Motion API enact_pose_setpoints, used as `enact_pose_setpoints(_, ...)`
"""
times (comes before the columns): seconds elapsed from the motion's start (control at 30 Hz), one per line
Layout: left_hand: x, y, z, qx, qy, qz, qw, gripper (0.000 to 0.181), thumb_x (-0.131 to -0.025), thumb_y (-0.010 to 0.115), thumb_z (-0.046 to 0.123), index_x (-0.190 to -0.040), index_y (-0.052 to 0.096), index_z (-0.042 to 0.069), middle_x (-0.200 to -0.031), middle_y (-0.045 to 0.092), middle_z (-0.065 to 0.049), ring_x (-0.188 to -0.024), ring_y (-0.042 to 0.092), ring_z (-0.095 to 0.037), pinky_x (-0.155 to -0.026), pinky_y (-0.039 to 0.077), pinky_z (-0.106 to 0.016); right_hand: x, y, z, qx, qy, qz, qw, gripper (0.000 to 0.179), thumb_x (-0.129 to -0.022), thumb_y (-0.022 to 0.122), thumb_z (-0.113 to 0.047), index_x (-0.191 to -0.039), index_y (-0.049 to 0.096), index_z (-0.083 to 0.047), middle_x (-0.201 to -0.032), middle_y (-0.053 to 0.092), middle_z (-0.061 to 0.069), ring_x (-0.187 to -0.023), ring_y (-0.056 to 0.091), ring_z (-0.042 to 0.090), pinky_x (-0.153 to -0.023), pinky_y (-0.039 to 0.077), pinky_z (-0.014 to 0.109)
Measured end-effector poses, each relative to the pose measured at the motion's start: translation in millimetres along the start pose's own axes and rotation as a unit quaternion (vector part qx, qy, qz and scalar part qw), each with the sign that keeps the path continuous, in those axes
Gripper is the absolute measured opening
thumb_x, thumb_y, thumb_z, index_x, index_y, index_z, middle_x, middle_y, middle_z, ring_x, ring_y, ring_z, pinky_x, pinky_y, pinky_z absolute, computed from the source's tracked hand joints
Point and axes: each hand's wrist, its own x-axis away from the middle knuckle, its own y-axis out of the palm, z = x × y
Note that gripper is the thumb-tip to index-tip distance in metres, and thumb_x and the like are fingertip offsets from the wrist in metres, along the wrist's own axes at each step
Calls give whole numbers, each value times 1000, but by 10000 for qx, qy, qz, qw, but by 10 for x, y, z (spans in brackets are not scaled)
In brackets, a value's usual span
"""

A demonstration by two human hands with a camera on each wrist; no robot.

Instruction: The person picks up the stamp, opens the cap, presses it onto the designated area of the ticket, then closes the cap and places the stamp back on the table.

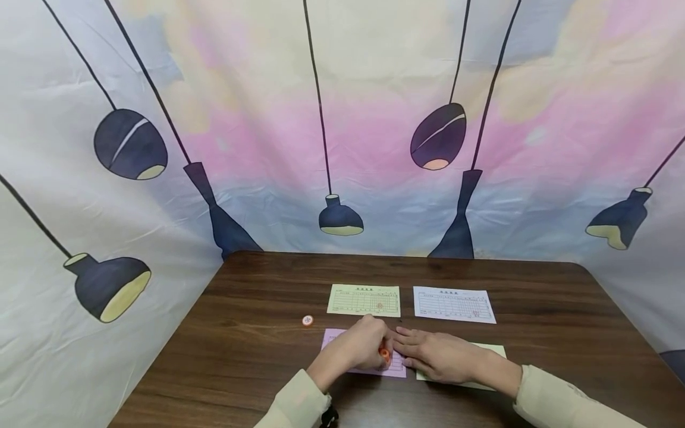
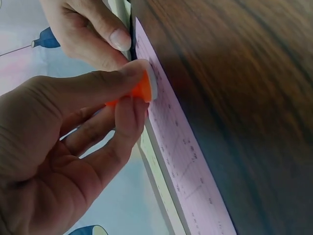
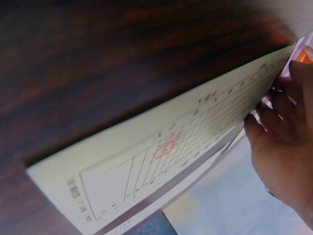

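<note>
My left hand (image 1: 364,343) pinches a small round orange stamp (image 2: 142,87) with a white rim between thumb and fingers, at the surface of a pink printed slip (image 1: 396,368). Whether the stamp's face touches the paper I cannot tell. Beside it my right hand (image 1: 441,355) lies with fingers stretched toward the left hand, at the pink slip's right edge. Its palm is over a pale yellow slip (image 1: 495,349), partly hidden by that hand. In the right wrist view a red stamped mark (image 3: 166,146) shows on the pale yellow slip.
Behind the hands lie a light green slip (image 1: 348,300) and a white-blue slip (image 1: 449,303), each with a red mark. A small round orange-and-white disc (image 1: 307,320) sits left of them on the brown wooden table (image 1: 241,356). A lamp-patterned cloth (image 1: 374,148) hangs behind.
</note>
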Motion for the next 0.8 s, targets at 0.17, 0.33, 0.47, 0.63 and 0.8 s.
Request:
enact_pose_setpoints(0.17,5,12,-27,135,50,38,9999,28,-74,89,8,-66,67,22,-58,49,18,-55,42,4,-52,36,-12,-1,1,2,63,-63,24,10000,49,-115,42,-38,-158,48,-16,-162,50,4,-153,46,29,-114,50,46)
enact_pose_setpoints(0.33,14,19,-35,113,100,75,9999,26,-74,90,9,-68,68,22,-60,50,18,-57,43,5,-54,36,-11,-3,6,1,97,-140,121,9998,49,-114,43,-37,-158,48,-15,-161,52,6,-151,48,30,-112,52,47)
enact_pose_setpoints(0.47,20,22,-35,148,59,138,9998,24,-74,91,9,-69,70,21,-61,52,18,-58,44,5,-54,36,-11,-4,-9,2,22,-72,62,10000,50,-114,43,-38,-159,47,-16,-162,50,5,-153,46,29,-113,51,47)
enact_pose_setpoints(0.63,25,44,-31,147,127,176,9997,22,-74,90,11,-70,72,22,-61,54,18,-58,43,6,-55,36,-10,17,-12,3,-45,48,-34,10000,50,-114,43,-39,-159,47,-19,-163,49,3,-154,44,28,-114,50,47)
enact_pose_setpoints(0.8,39,47,-35,81,133,183,9997,21,-76,91,13,-72,72,22,-64,56,18,-59,44,7,-56,36,-9,17,-1,8,20,-26,25,10000,49,-114,43,-39,-158,48,-19,-163,49,4,-153,46,29,-113,51,47)
